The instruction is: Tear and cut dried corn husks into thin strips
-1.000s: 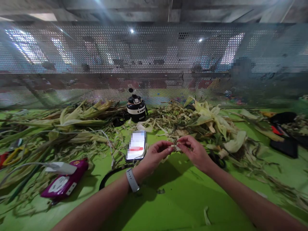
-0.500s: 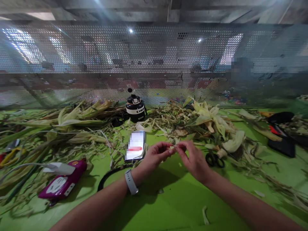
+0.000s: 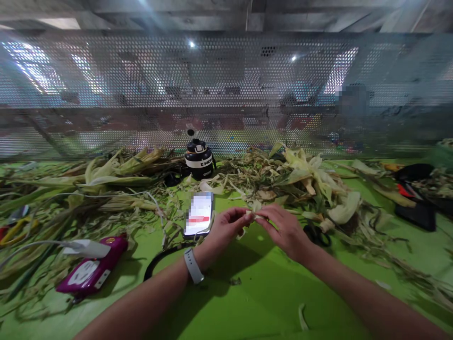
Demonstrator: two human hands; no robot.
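R hand (image 3: 289, 232) is turned slightly vs. prev. frame; it & L hand (image 3: 225, 230) pinch husk bit (image 3: 252, 215), fingertips near-closed, prob. mid-handling.

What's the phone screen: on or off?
On. The phone beside the left hand glows bright white with a red band across its display; pixelation hides what it shows.

Small, pale husk fragment (image 3: 255, 215), largely covered by the fingertips (image 3: 249, 217); black-edged rectangular phone (image 3: 201, 208), pixelated beyond reading; yellow-and-red-handled tool (image 3: 8, 240), cut off at left; figures (image 3: 354, 100) blurred behind grey perforated metal panel (image 3: 226, 71).
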